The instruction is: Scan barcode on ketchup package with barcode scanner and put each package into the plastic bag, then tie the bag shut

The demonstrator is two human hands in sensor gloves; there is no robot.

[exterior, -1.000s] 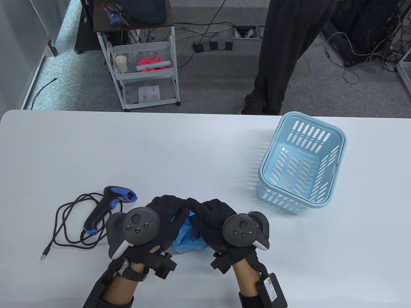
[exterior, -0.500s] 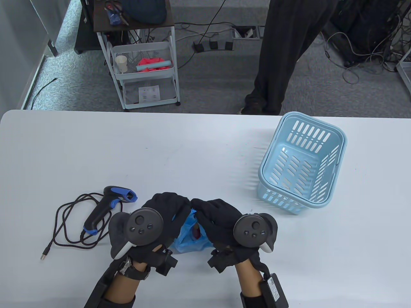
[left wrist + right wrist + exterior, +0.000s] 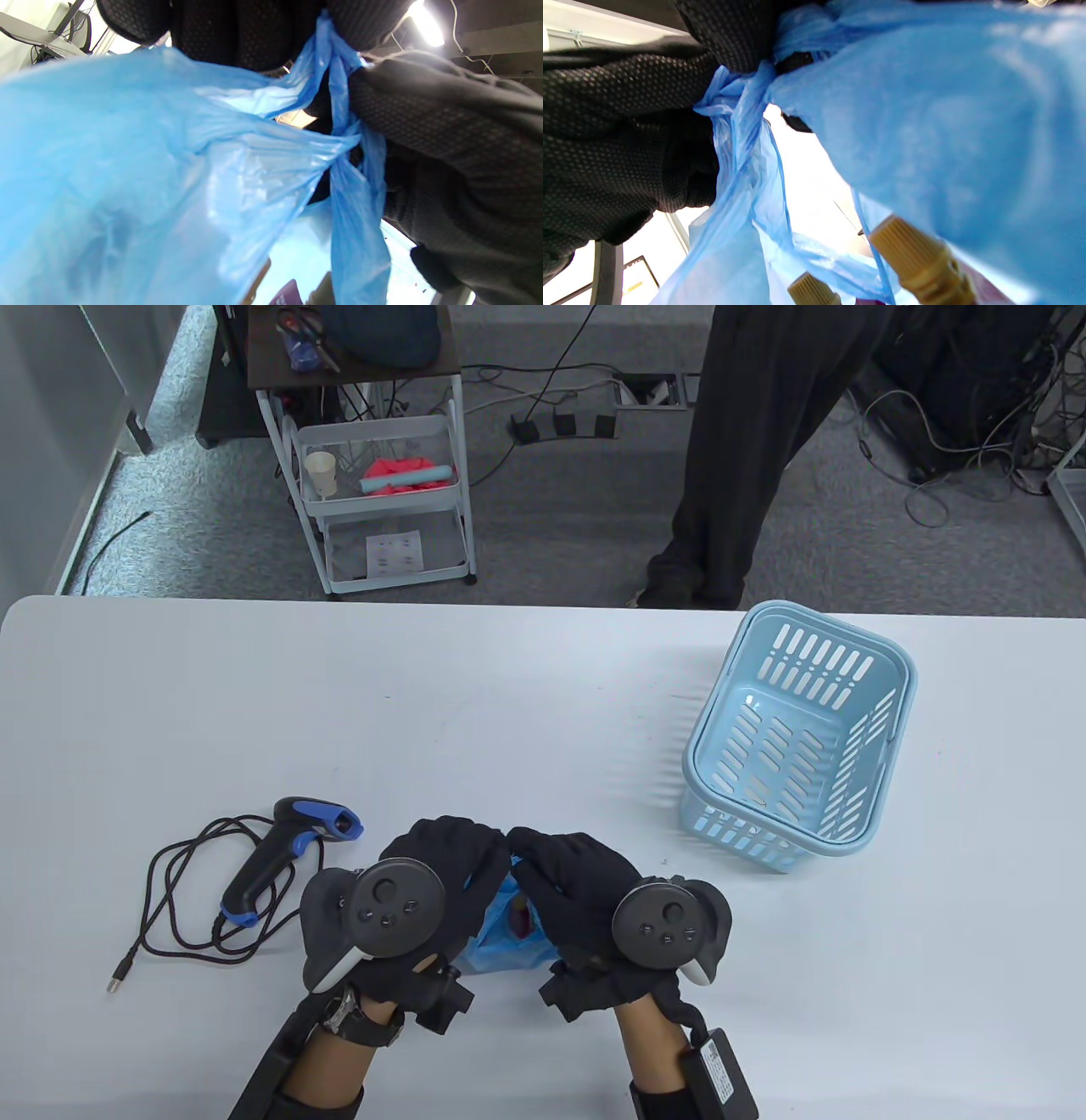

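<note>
A blue plastic bag (image 3: pixel 509 942) sits near the table's front edge between my two hands. My left hand (image 3: pixel 450 853) and right hand (image 3: pixel 556 857) meet fingertip to fingertip above it, each pinching a twisted strip of the bag. In the left wrist view the bag (image 3: pixel 127 178) fills the frame, with a crossed strip (image 3: pixel 339 84) held between the gloves. The right wrist view shows the bag (image 3: pixel 925 127) and two yellow ketchup caps (image 3: pixel 912 254) inside it. The black and blue barcode scanner (image 3: pixel 280 848) lies on the table left of my left hand.
The scanner's dark cable (image 3: pixel 182 899) coils at the front left. A light blue slotted basket (image 3: pixel 797 746) stands at the right. A person's dark trouser legs (image 3: pixel 738 449) stand beyond the far table edge, next to a white trolley (image 3: pixel 382 475).
Both hands have shifted slightly, the left a little to the right and the right back toward it. More of the bag and its red contents shows between them than a second ago.
</note>
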